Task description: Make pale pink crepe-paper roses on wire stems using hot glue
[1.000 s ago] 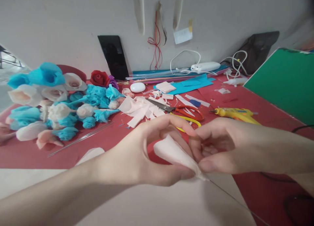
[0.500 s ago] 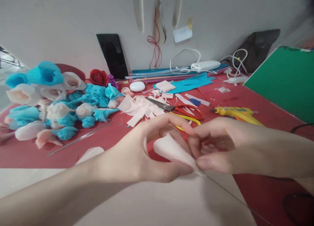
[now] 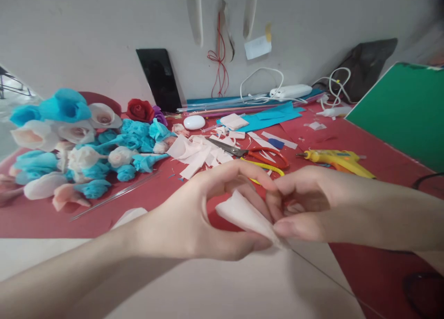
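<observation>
Between both hands is a pale pink paper flower (image 3: 243, 212), a rolled cone whose wide end points up and left. From its narrow end a thin wire stem (image 3: 319, 269) runs down to the lower right. My left hand (image 3: 204, 217) curls around the cone, with the thumb pressed near its base. My right hand (image 3: 305, 208) pinches the base where paper and wire meet, its fingertips touching those of my left hand. Beneath the hands lies a large pale sheet (image 3: 222, 286).
Scissors (image 3: 256, 155) with red and yellow handles lie beyond the hands, beside pale paper scraps (image 3: 194, 157). A yellow glue gun (image 3: 336, 161) rests at right, near a green board (image 3: 405, 115). Blue and white paper flowers (image 3: 83, 157) crowd the left. A black phone (image 3: 159, 78) leans on the wall.
The cone has turned very slightly within the fingers, and my right thumb has shifted a little to the left. Both hands keep their grip.
</observation>
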`<state>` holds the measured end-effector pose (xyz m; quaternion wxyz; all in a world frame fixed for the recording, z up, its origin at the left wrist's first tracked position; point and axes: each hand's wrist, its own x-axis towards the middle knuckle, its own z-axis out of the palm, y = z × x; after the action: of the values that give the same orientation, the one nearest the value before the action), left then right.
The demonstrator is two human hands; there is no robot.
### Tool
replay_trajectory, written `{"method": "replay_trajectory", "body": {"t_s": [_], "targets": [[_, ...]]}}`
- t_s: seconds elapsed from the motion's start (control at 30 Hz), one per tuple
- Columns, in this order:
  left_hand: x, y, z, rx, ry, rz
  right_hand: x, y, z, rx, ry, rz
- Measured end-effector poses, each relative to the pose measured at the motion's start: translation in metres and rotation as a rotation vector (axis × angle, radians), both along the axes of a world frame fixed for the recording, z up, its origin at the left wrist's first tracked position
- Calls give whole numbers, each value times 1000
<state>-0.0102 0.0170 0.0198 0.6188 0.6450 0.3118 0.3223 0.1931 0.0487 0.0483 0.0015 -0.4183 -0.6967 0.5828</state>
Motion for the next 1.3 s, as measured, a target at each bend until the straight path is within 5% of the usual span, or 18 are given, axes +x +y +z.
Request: {"method": "replay_trajectory", "body": {"t_s": [1.3], "targets": [[2, -1, 0, 22, 40, -12, -7, -5, -1, -196, 60, -31]]}}
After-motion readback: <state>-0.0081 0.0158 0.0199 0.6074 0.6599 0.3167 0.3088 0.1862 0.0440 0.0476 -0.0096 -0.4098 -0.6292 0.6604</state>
